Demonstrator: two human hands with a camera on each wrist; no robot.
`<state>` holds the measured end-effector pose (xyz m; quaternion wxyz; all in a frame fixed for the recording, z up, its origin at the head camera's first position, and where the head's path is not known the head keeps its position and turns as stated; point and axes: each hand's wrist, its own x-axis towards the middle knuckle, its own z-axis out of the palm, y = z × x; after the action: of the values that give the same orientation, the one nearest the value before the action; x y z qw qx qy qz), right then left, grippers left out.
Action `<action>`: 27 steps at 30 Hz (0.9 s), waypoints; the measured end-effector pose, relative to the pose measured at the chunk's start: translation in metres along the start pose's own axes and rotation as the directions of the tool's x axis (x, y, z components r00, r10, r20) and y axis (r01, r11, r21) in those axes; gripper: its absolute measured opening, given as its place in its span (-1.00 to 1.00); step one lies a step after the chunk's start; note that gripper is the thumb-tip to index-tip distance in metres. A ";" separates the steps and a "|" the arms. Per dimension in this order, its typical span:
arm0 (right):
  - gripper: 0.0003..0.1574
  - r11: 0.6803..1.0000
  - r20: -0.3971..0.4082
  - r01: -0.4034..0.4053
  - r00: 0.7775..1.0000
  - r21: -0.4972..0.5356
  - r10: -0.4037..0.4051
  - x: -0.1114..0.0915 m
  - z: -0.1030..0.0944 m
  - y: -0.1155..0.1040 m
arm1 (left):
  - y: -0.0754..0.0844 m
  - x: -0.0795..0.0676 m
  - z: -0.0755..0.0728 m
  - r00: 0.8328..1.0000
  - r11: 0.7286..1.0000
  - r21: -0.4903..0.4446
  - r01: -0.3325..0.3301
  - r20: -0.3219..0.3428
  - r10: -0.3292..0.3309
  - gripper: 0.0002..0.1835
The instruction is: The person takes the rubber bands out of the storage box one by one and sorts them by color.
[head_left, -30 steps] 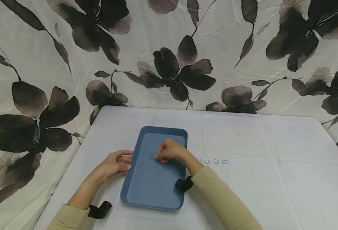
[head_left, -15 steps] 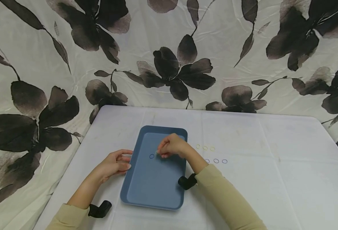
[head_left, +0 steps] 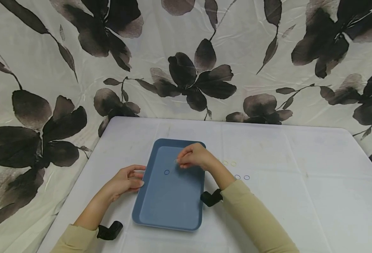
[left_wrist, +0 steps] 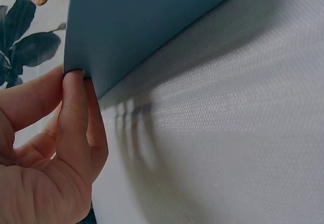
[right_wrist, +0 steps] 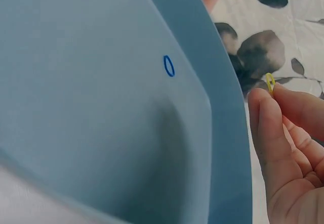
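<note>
My left hand (head_left: 125,181) holds the left rim of a blue tray (head_left: 160,211), thumb and fingertips at its edge, as the left wrist view shows closely. Above the far part of the tray, my right hand (head_left: 193,156) pinches a small yellow ring (right_wrist: 270,82) between thumb and index finger. A single blue ring (head_left: 167,172) lies flat on the tray floor, left of the right hand and apart from it.
Right of the tray, two yellow rings (head_left: 233,163) and two blue rings (head_left: 247,177) show on the white table (head_left: 299,211). The right forearm covers part of that area. A floral cloth (head_left: 186,77) hangs behind the table.
My right hand has moved away from the blue ring, up and to the right, with the yellow ring pinched. The forearm now covers more of the rings on the table. My left hand stays put.
</note>
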<state>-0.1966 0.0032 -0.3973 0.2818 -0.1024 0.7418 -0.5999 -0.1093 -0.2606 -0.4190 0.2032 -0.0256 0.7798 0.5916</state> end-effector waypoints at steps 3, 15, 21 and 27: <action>-0.87 1.000 -0.010 0.004 1.000 0.023 -0.004 0.000 -0.004 0.000 | -0.001 0.000 0.000 1.000 1.000 0.000 0.003 -0.002 -0.003 -0.35; -0.86 0.997 -0.046 -0.003 0.999 0.081 0.007 -0.008 -0.021 0.001 | -0.001 0.000 0.000 1.000 1.000 -0.003 0.012 -0.002 -0.012 -0.35; -0.84 0.995 -0.036 0.020 0.999 0.093 -0.017 -0.011 -0.028 0.002 | -0.001 0.000 -0.001 1.000 1.000 -0.007 0.008 -0.001 -0.008 -0.35; -0.84 0.996 -0.038 0.028 0.999 0.080 -0.025 -0.015 -0.037 0.005 | -0.001 0.000 -0.001 1.000 1.000 -0.007 0.007 0.001 -0.007 -0.34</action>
<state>-0.2032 0.0427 -0.3934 0.2640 -0.0899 0.7204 -0.6350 -0.1094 -0.2619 -0.4202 0.2056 -0.0290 0.7774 0.5937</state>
